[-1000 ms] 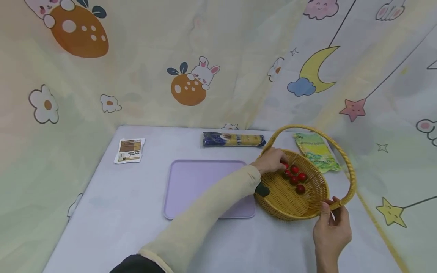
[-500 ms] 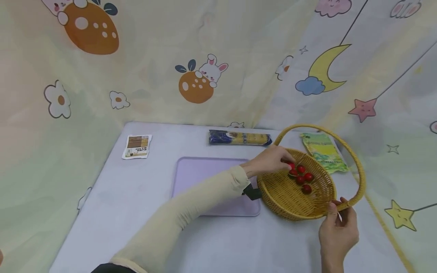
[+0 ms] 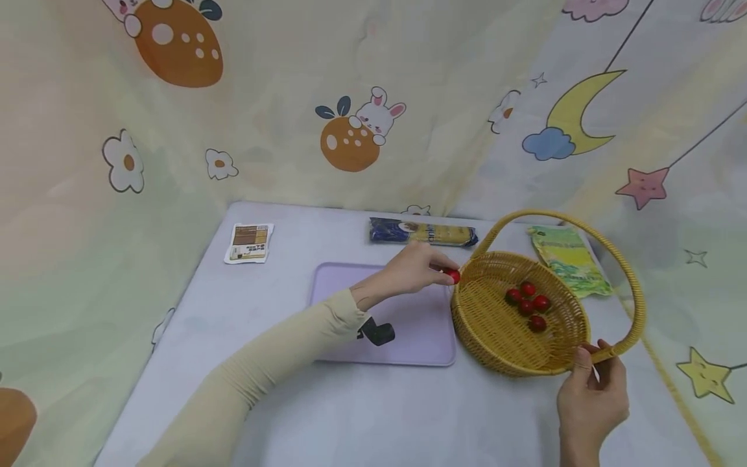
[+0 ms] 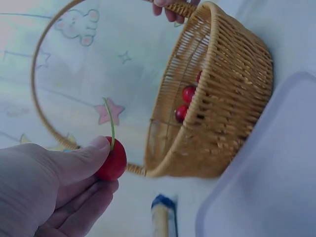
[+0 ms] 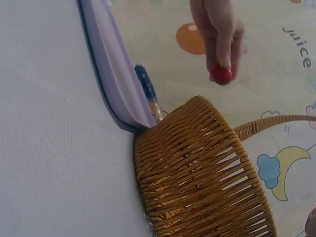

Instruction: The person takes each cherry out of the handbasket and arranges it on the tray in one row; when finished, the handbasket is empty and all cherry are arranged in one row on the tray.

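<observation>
My left hand [image 3: 411,269] pinches a red cherry [image 4: 114,160] between thumb and fingers, its green stem pointing up in the left wrist view. That hand hovers over the right part of a lilac tray [image 3: 332,279], beside the rim of a wicker basket [image 3: 484,337]. Several more red cherries [image 3: 526,307] lie inside the basket on its bottom. At the basket's near right side, my right hand [image 3: 592,395] grips the rim where the arched handle [image 3: 633,292] joins it. In the right wrist view the basket wall [image 5: 202,173] fills the lower middle.
A blue and yellow pasta packet [image 3: 423,232] lies at the back of the white table [image 3: 373,415]. Behind the basket is a green and yellow bag [image 3: 569,259]. At the back left lies a small brown and white sachet [image 3: 249,243]. A printed curtain hangs behind.
My left hand has lifted a cherry out of the basket and moved left to above the tray's edge. The right hand keeps its grip on the basket. The head view has shifted slightly.
</observation>
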A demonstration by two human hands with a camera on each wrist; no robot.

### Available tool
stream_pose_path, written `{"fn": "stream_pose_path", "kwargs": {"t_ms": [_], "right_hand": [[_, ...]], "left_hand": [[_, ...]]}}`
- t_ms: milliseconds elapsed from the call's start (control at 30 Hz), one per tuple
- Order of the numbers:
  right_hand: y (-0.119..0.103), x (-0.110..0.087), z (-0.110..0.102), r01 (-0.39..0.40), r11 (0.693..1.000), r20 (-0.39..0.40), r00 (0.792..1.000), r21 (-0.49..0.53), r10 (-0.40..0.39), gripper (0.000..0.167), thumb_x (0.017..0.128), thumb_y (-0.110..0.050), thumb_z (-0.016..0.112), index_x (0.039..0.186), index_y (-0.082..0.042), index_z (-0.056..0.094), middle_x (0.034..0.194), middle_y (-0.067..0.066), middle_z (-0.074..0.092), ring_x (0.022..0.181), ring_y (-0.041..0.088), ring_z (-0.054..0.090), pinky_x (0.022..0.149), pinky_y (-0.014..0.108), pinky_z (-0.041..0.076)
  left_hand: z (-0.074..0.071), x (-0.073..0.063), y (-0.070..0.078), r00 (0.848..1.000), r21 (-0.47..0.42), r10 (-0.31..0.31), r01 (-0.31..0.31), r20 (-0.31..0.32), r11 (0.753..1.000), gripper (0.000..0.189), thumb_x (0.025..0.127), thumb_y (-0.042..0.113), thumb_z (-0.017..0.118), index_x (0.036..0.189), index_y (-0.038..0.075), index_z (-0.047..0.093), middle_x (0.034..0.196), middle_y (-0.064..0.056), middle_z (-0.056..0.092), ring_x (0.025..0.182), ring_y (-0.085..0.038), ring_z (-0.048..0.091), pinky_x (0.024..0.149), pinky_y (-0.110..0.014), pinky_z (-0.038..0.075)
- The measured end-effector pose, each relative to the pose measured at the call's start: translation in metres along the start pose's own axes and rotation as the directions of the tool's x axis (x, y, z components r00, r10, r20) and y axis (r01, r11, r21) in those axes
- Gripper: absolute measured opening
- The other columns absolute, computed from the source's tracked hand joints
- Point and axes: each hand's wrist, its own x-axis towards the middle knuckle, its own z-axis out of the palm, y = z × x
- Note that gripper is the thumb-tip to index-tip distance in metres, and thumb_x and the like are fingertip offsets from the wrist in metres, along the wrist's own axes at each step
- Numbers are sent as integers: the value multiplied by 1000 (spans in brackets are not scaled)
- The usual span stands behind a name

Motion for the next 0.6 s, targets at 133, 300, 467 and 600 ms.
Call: {"fn": "stream_pose_path", "kwargs": {"t_ms": [133,300,467,600], "right_hand": [[0,0,0,-5,1000,-7,1000,4,5,38,101,-27,69,134,-7,68,102,-29,60,106,-5,64,96,11,52],[1,1,0,-12,1000,-8,1000,-28,12,40,102,-31,67,135,-9,68,107,-21,64,107,-5,64,97,13,52],[3,2,2,-23,998,-5,1000,-51,23,41,103,-33,64,137,-11,66,118,-4,69,110,-5,64,100,15,52],[4,1,3,-25,998,-6,1000,-54,24,39,103,-31,64,137,-13,66,121,1,70,111,-3,64,100,16,52]], "left_hand": [[-12,-21,-8,999,-16,-29,29,-32,999,31,93,27,81,123,18,80,114,4,80,98,-1,70,77,-20,53],[-24,-44,-14,996,-37,-66,64,-55,997,31,93,26,82,123,19,80,117,3,79,107,-6,71,82,-23,54],[-36,-67,-23,989,-73,-112,105,-98,992,30,91,25,84,121,21,81,116,4,80,105,-6,72,80,-26,56],[-42,-87,-36,979,-94,-161,150,-128,984,31,88,26,86,119,21,82,115,4,80,104,-9,73,78,-28,56]]}}
